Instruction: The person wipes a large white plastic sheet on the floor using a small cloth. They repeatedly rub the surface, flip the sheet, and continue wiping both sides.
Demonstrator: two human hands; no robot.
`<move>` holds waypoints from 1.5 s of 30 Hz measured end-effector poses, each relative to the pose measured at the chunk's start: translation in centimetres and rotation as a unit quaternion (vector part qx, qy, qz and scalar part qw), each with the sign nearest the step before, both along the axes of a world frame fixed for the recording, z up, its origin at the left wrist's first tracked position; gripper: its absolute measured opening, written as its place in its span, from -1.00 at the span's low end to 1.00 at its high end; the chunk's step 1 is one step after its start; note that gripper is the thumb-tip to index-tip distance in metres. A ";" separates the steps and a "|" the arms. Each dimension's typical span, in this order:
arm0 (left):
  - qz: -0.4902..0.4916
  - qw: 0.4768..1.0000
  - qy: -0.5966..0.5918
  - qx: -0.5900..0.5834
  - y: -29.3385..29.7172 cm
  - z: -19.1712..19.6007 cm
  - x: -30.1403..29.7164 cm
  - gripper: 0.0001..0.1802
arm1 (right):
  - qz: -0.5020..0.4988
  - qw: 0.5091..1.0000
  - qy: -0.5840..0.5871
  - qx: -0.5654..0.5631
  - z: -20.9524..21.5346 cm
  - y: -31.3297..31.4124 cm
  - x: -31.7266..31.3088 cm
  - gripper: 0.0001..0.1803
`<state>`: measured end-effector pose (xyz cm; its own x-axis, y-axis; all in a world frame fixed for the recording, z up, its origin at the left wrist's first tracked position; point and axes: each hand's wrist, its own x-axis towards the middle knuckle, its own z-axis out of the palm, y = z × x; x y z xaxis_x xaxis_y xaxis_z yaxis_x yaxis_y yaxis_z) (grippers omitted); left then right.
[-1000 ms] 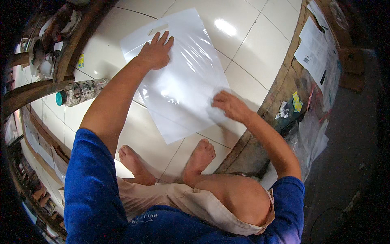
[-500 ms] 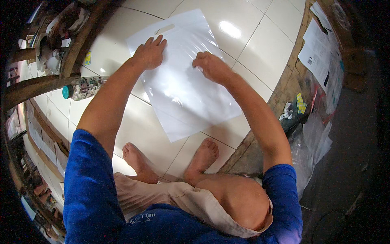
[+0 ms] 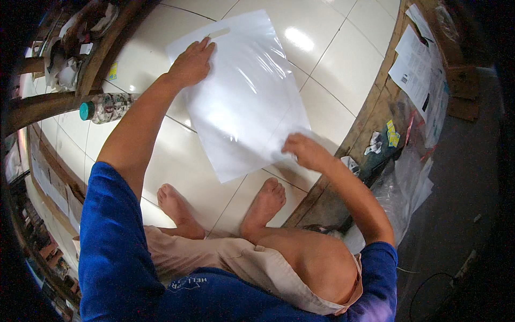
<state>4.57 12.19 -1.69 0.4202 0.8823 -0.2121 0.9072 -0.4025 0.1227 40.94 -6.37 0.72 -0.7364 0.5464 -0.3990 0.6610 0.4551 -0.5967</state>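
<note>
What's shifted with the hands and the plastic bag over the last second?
The right hand swept up across the white plastic bag to near its top, then came back down to the lower right edge, where it now rests. The left hand stayed pressed flat by the handle cutout. The bag stays flat on the tiled floor; the bottle is unmoved.

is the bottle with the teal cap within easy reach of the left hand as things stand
Probably yes. The left hand rests flat on the white plastic bag, and the bottle lies on bare floor tiles beside that forearm, with nothing between them. The hand would have to lift off the bag.
</note>
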 end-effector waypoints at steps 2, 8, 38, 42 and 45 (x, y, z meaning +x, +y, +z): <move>0.019 1.000 0.008 0.016 -0.4 0.4 -1.2 -0.38 | -0.096 0.990 0.100 0.013 -0.1 3.4 -2.5 -0.63; 0.058 0.990 0.108 -0.072 -3.1 1.3 -3.3 -0.30 | -0.114 0.964 0.151 0.187 -1.7 13.2 -9.0 -0.85; 0.084 0.978 0.134 -0.133 -5.4 2.6 -4.5 -0.04 | 0.058 0.972 0.134 0.184 -2.3 14.6 -13.2 -0.76; 0.080 0.979 0.139 -0.128 -5.1 2.4 -4.4 -0.04 | 0.025 0.971 0.168 0.169 -4.2 3.8 -7.3 -0.83; 0.087 0.979 0.131 -0.128 -5.1 2.3 -4.6 0.00 | 0.070 0.996 0.049 0.026 -0.8 -1.0 -5.2 -0.76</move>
<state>-0.05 7.10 0.59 0.1709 0.8393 -0.5161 0.9729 -0.2264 -0.0461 35.76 -7.40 -0.08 -0.8406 0.4543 -0.2951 0.5289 0.5704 -0.6284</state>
